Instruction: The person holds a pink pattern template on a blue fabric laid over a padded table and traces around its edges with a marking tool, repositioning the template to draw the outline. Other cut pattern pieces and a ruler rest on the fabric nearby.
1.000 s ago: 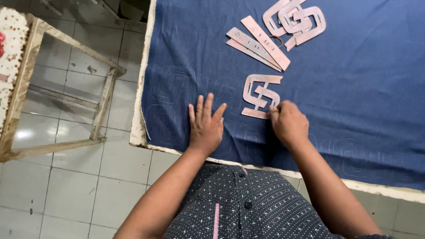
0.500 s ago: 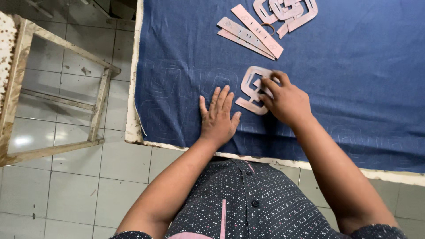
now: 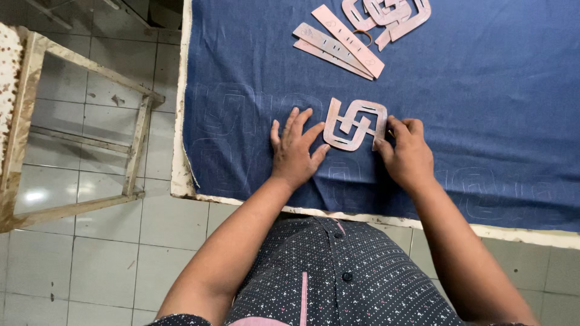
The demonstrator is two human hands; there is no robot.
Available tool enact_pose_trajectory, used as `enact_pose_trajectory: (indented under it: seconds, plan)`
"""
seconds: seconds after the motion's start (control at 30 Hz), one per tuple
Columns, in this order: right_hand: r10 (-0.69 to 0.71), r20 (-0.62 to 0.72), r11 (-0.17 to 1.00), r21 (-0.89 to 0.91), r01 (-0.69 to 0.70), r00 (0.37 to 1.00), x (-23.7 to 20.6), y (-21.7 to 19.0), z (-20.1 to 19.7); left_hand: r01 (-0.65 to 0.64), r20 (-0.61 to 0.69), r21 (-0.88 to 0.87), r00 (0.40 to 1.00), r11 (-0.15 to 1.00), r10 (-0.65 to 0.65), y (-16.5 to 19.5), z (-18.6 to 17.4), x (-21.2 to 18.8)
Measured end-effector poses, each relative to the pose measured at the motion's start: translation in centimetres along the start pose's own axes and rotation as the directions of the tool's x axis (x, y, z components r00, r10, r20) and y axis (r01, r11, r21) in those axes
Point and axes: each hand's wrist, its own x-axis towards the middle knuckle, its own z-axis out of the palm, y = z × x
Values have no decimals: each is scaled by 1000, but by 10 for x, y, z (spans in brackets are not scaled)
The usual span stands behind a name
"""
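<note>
Pink template (image 3: pixel 354 124) flat, long axis tilted rightward

Garment or textile workshop. Indicators: blue denim cloth (image 3: pixel 483 108) spread flat over the bench, faint traced outlines on it, pink flat cardboard pattern templates (image 3: pixel 338 42) far on it, bare wooden frame (image 3: pixel 78 130) on tiled floor (image 3: pixel 90 259) at left.

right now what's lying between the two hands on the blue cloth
In the head view, a pink interlocking-loop cardboard template lies flat on the blue denim cloth between the left hand and the right hand; both hands' fingers touch its edges.
</note>
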Motion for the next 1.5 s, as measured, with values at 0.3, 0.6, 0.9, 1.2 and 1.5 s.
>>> enact_pose_trajectory:
  seconds: [0.3, 0.6, 0.9, 1.2, 1.5]
  plan:
    - [60, 92, 995, 69, -67, 994, 4, 15, 2, 25, -71, -82, 997, 996, -31, -1, 1, 0]
    - [95, 106, 992, 74, -103, 990, 5, 11, -1, 28, -60, -72, 998, 997, -32, 1, -1, 1]
    - [79, 106, 991, 96, -89, 991, 3, 11, -3, 49, -35, -70, 998, 996, -52, 2, -3, 2]
    - [92, 122, 989, 105, -105, 988, 3, 10, -5, 62, -21, -67, 998, 996, -63, 4, -3, 3]
    - [73, 121, 991, 104, -85, 990, 3, 14, -4, 50, -33, -70, 998, 996, -52, 3, -2, 2]
